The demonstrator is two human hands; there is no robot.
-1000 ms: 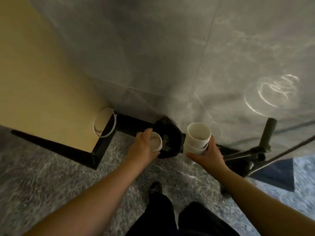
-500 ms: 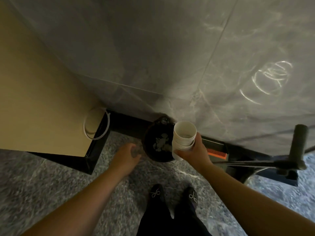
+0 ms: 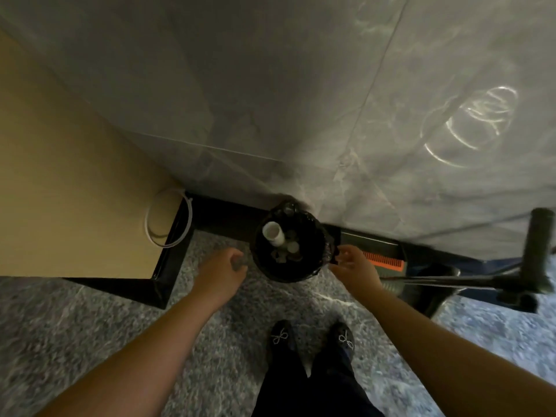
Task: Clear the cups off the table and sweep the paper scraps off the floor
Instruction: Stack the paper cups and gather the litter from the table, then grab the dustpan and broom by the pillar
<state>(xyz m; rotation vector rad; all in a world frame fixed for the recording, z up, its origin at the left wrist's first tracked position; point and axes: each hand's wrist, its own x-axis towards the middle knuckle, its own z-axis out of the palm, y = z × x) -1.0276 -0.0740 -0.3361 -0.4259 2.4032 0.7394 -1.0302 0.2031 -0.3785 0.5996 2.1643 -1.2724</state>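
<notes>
Cup stack point(image 3: 273, 233) left right hand point(image 3: 355, 267), landed in bin point(image 3: 319, 266). Both hands empty, fingers loosely curled; left hand point(image 3: 221, 270) opposite. Broom handle point(image 3: 436, 279) lay nearer right hand.

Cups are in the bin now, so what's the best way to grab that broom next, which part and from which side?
Take the broom by the thick dark grip at the top of its handle, with the right hand, the nearer one. The grip stands nearly upright at the right edge of the view, so come in from its left and wrap the fingers around it. The thin shaft below would likely be harder to hold.
</notes>
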